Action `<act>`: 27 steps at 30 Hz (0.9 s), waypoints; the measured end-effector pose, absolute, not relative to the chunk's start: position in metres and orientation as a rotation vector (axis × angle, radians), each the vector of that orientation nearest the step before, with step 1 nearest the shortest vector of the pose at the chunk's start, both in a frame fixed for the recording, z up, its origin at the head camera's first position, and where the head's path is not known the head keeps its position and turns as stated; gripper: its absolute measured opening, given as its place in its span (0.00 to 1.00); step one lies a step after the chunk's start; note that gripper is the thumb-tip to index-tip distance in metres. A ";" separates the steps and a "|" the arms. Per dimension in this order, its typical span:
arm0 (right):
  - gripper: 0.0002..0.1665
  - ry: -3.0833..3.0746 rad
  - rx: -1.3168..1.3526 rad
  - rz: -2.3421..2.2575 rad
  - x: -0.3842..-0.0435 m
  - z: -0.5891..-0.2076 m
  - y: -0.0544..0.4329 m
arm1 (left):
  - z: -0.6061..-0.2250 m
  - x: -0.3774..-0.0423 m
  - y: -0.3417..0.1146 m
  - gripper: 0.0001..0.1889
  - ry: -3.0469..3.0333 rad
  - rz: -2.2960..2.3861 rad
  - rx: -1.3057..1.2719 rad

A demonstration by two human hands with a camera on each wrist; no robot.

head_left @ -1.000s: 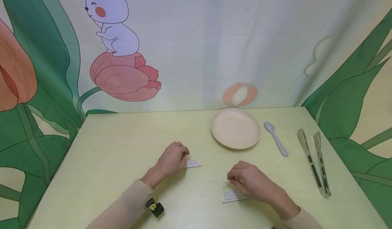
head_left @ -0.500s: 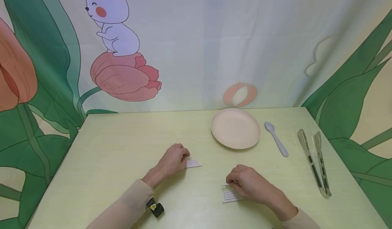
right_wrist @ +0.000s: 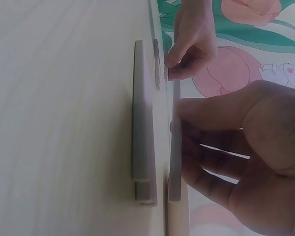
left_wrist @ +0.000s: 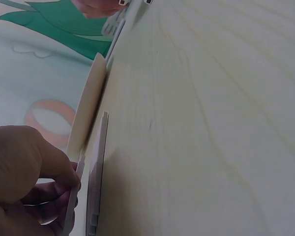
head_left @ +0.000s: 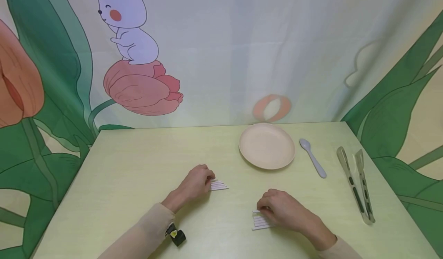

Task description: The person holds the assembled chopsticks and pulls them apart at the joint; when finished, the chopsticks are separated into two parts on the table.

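Observation:
My left hand (head_left: 193,182) pinches a thin pale stick (left_wrist: 73,199) close beside a row of similar white sticks (head_left: 219,186) left of the table's centre. On the right, my other hand (head_left: 286,209) holds another flat, square-ended stick (right_wrist: 175,142) between thumb and fingers. It is level with the far side of a second row of sticks (head_left: 261,223). The right wrist view shows a narrow gap between the held stick and those lying in the row (right_wrist: 143,118). My fingers cover much of both rows in the head view.
Beyond the hands, a beige plate (head_left: 266,146) stands near the table's back edge. To its right lie a grey-lavender spoon (head_left: 313,157) and a pair of tongs (head_left: 356,186). A printed curtain (head_left: 214,51) hangs behind the pale table (head_left: 138,159).
Both hands have moved slightly down towards the rows, each still pinching its stick. The right-hand stick is now closer to its row. Plate, spoon and tongs stay put.

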State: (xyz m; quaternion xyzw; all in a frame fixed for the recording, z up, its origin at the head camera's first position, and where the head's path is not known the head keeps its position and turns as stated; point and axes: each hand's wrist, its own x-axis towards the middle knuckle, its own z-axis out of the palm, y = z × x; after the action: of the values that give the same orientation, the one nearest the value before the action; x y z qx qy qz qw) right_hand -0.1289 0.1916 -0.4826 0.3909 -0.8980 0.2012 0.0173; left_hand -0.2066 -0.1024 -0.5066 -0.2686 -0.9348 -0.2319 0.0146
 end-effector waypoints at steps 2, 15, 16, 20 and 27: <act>0.08 -2.799 1.220 0.630 -0.130 -0.483 0.192 | -0.507 -0.207 -0.103 0.08 -2.917 -0.715 -0.835; 0.06 -2.823 1.256 0.599 -0.131 -0.489 0.193 | -0.510 -0.206 -0.103 0.07 -2.956 -0.736 -0.813; 0.06 -2.826 1.257 0.595 -0.131 -0.489 0.192 | -0.511 -0.206 -0.103 0.07 -2.951 -0.738 -0.816; 0.06 -2.844 1.260 0.577 -0.131 -0.491 0.193 | -0.512 -0.207 -0.104 0.07 -2.929 -0.732 -0.838; 0.07 -2.836 1.266 0.555 -0.132 -0.491 0.193 | -0.511 -0.209 -0.103 0.08 -2.931 -0.742 -0.840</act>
State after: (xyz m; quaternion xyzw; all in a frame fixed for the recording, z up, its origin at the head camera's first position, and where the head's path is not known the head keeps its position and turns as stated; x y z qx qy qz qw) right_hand -0.1320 0.1935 -0.4914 0.4014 -0.8988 0.1760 -0.0066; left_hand -0.2093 -0.1032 -0.5110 -0.2676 -0.9341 -0.2363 0.0017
